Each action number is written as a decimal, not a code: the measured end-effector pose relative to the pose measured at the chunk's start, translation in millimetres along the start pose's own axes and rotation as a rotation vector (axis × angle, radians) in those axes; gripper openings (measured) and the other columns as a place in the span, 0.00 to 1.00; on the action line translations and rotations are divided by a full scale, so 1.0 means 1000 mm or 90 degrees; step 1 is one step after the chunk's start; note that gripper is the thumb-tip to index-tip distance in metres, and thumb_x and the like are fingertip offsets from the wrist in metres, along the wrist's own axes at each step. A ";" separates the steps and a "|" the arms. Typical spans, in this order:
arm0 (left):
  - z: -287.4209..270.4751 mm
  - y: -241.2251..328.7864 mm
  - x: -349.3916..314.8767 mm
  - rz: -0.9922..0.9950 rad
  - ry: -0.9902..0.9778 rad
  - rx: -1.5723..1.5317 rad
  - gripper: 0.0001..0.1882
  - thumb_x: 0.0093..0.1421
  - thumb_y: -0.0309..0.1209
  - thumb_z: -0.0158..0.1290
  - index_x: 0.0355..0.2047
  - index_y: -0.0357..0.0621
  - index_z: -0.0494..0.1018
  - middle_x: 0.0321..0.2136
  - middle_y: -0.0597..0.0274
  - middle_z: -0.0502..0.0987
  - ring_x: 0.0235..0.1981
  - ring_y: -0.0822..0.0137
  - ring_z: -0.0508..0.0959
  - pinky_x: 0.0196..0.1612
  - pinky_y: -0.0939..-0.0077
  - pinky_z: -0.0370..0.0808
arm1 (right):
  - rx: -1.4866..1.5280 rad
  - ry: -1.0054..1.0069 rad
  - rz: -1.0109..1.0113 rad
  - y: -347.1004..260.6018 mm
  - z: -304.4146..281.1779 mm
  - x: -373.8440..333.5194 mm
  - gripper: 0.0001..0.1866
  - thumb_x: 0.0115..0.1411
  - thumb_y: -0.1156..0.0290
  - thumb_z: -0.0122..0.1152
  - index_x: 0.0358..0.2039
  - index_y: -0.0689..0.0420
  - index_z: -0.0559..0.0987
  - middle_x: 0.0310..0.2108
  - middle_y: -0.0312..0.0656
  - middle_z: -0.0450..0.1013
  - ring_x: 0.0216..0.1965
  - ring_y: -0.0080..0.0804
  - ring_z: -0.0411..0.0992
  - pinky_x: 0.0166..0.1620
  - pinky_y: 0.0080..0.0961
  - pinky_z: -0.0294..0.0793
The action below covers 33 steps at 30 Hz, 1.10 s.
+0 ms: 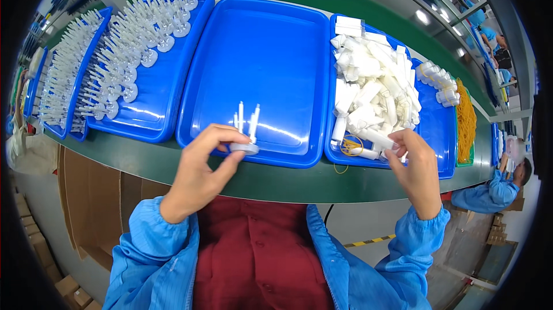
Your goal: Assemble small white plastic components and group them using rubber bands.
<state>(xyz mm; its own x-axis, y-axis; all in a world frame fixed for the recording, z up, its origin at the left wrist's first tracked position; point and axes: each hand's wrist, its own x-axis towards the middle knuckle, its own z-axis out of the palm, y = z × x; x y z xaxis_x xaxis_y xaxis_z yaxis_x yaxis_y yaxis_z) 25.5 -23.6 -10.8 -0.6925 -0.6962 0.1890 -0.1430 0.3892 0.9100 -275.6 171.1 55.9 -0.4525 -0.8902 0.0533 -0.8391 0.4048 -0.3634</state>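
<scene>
My left hand (210,163) grips a white plastic part (249,147) with a round base and several thin upright posts, held over the near edge of a blue tray (259,56). To the right, my right hand (416,163) pinches a small white piece (380,139) at the near side of a heap of white wrapped pieces (368,79). That heap fills much of a second blue tray (329,154). Yellow rubber bands (350,145) lie beside the fingers, one hanging over the tray's edge.
On the left, blue trays (152,128) hold rows of similar posted parts (129,50). Farther right are white cylinders (438,76) and a green tray of yellow rubber bands (465,117). An open cardboard box (92,200) stands below the bench. Another person (495,189) sits at the far right.
</scene>
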 end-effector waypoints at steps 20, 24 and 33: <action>0.021 0.041 -0.023 -0.032 -0.147 -0.380 0.12 0.60 0.21 0.61 0.45 0.41 0.80 0.42 0.61 0.82 0.41 0.70 0.80 0.38 0.78 0.72 | 1.009 0.150 0.180 -0.103 0.097 0.019 0.21 0.76 0.55 0.39 0.30 0.56 0.67 0.20 0.34 0.60 0.21 0.21 0.57 0.25 0.21 0.60; 0.016 0.042 -0.021 -0.025 -0.184 -0.371 0.12 0.59 0.13 0.57 0.43 0.34 0.76 0.43 0.46 0.79 0.45 0.59 0.82 0.50 0.67 0.79 | 0.941 0.164 0.130 -0.099 0.101 0.017 0.20 0.76 0.57 0.39 0.30 0.57 0.67 0.19 0.35 0.60 0.20 0.22 0.58 0.24 0.21 0.61; 0.023 0.041 -0.022 0.029 -0.141 -0.325 0.13 0.57 0.13 0.60 0.42 0.37 0.78 0.41 0.51 0.81 0.42 0.61 0.83 0.45 0.70 0.78 | 0.843 0.202 0.091 -0.100 0.098 0.011 0.20 0.76 0.58 0.36 0.30 0.57 0.67 0.20 0.38 0.62 0.21 0.25 0.62 0.28 0.22 0.63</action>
<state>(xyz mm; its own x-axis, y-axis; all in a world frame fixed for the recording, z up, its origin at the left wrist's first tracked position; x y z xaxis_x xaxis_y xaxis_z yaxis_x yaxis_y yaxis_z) 19.2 21.7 14.0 -0.8298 -0.5211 0.1997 0.2124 0.0361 0.9765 -167.4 100.2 1.6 -0.7094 -0.6997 0.0848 0.0526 -0.1725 -0.9836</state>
